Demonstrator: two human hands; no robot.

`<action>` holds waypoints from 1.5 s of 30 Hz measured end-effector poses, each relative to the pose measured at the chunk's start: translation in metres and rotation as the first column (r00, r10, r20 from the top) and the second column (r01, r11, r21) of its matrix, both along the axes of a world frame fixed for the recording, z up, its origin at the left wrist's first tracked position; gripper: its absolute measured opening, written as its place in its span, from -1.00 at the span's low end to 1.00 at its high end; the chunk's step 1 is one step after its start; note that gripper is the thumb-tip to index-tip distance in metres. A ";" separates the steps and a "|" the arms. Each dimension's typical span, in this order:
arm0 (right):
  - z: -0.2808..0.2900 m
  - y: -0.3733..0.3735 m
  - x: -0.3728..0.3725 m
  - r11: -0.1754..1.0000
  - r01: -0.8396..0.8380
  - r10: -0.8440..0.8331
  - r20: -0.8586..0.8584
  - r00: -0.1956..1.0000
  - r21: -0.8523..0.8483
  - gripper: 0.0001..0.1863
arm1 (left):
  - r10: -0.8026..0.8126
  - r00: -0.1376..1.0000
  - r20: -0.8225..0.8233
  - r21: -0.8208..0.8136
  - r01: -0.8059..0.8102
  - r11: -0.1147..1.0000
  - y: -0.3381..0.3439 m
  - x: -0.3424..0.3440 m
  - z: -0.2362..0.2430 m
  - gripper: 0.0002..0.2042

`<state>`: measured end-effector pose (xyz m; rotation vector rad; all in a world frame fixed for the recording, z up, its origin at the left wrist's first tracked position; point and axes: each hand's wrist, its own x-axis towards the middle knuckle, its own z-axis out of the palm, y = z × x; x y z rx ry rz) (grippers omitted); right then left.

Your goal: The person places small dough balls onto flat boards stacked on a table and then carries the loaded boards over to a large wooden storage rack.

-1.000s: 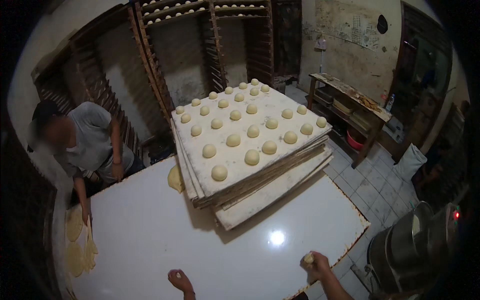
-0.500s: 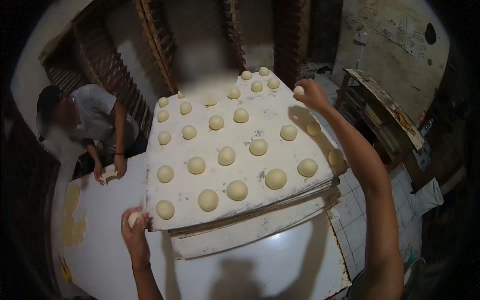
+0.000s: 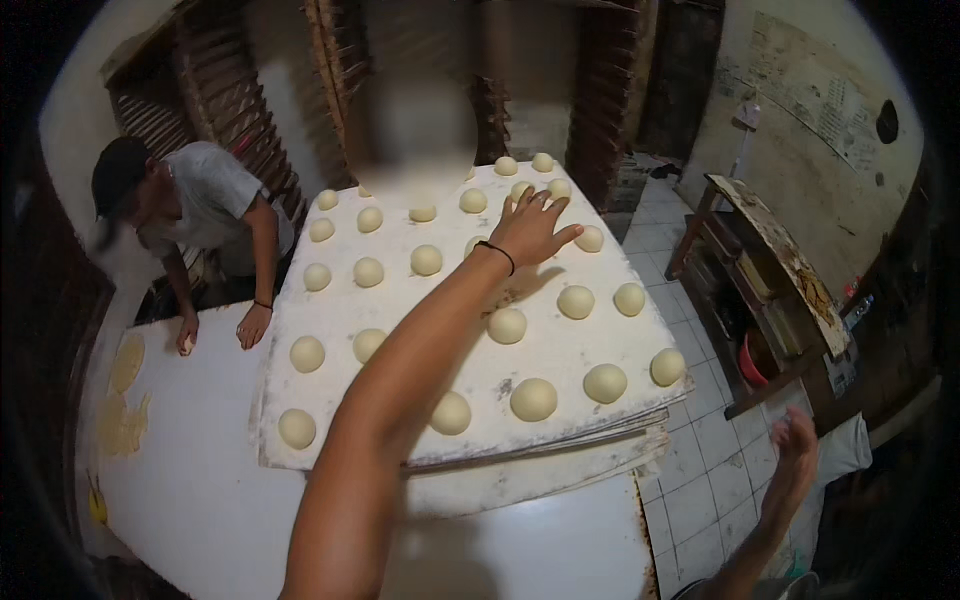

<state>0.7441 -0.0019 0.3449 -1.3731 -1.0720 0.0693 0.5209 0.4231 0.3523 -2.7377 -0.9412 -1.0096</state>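
Observation:
A white floured board [image 3: 560, 345] lies on top of a stack of boards on the white table [image 3: 190, 470] and carries several round dough balls [image 3: 533, 398] in rows. My left arm reaches across the board from the lower edge. My left hand [image 3: 535, 225], with a black band on the wrist, is spread flat with its fingers apart over the far middle rows, next to a dough ball [image 3: 589, 238]. It holds nothing that I can see. My right hand [image 3: 795, 445] hangs blurred off the table's right side, above the tiled floor, with nothing in it.
A person in a grey shirt [image 3: 205, 205] leans on the table's far left, both hands on the surface. Flat dough pieces [image 3: 125, 365] lie by the left edge. Wooden racks [image 3: 330, 60] stand behind. A worn wooden bench [image 3: 775, 250] and a red bucket [image 3: 752, 362] stand on the right.
My left hand has moved from the board's near left corner to its far middle, and its dough ball is gone. My right hand has dropped from the far right corner to beside the table.

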 end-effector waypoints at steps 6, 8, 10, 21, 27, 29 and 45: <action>-0.191 -0.132 -0.094 0.790 -0.125 -0.327 -0.586 0.742 -0.600 -0.61 | -0.415 0.892 0.177 -0.269 0.450 0.852 -0.156 -0.164 0.083 -0.54; -0.178 -0.115 -0.186 0.667 -0.474 -0.086 -0.692 0.717 -0.575 -0.67 | -0.363 0.899 0.244 -0.496 0.437 0.750 -0.234 -0.241 0.074 -0.57; -0.159 -0.098 -0.263 0.408 -0.781 0.183 -0.796 0.577 -0.472 -0.65 | -0.321 0.874 0.365 -0.589 0.484 0.646 -0.294 -0.316 0.029 -0.61; -0.198 0.017 -0.546 -0.255 -0.681 0.753 -0.583 0.306 -0.687 -0.74 | 0.779 0.492 0.388 -0.888 -0.027 0.459 -0.541 -0.728 -0.254 -0.87; -0.204 0.029 -0.708 -0.144 -0.854 0.431 -0.809 0.400 -0.499 -0.57 | 0.919 -0.163 0.358 -0.934 -0.044 0.355 -0.349 -1.009 -0.260 -0.46; -0.207 0.031 -0.746 -0.078 -0.859 0.342 -0.823 0.453 -0.506 -0.57 | 0.854 -0.382 0.353 -0.926 -0.009 0.378 -0.295 -1.080 -0.284 -0.48; -0.232 0.053 -0.882 0.348 -0.783 0.260 -0.750 0.609 -0.516 -0.58 | 0.913 0.184 0.364 -0.923 -0.059 0.379 -0.316 -1.046 -0.337 -0.77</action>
